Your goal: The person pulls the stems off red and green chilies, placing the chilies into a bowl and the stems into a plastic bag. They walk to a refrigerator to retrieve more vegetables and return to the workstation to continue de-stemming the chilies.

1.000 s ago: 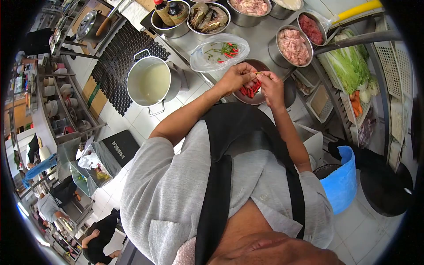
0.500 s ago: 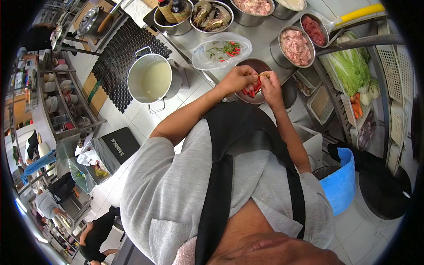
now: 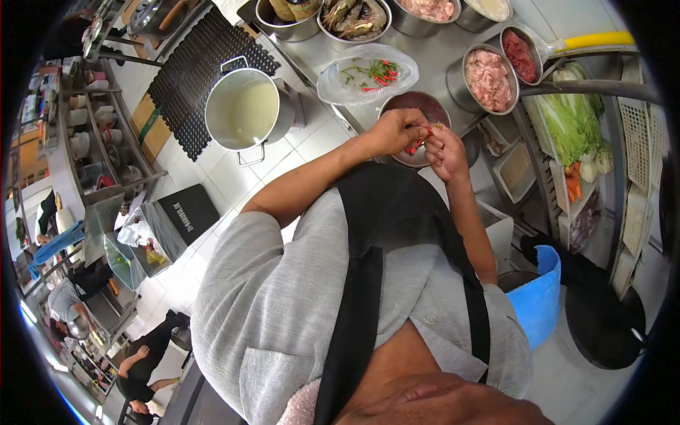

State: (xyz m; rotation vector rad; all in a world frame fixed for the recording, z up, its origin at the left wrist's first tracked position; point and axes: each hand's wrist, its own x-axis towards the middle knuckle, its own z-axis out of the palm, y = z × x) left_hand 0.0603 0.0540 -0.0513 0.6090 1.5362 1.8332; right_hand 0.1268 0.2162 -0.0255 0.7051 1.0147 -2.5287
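Note:
Fingertips pressed together, my left hand [image 3: 398,133] pinches a small red chili [image 3: 427,132] over a metal bowl [image 3: 433,106]. My right hand [image 3: 446,151] is closed close beside it, its thumb and fingertips at the chili's end; exactly what they grip is too small to make out. More red shows at the bowl's lower left, partly hidden by my left hand. Just beyond the bowl lies a clear plastic bag [image 3: 334,83] with red chilies and green stems [image 3: 380,73] on it.
Metal containers of shrimp [image 3: 354,19], pale meat [image 3: 489,79] and red meat [image 3: 519,55] stand on the steel counter. A large pot [image 3: 244,113] is at the left. Leafy vegetables [image 3: 567,117] fill a right-hand rack. Other people [image 3: 145,365] are at lower left.
Both my hands have moved slightly right and toward me, and my right hand is turned more upright. The view has shifted. At lower left, the other people have changed posture.

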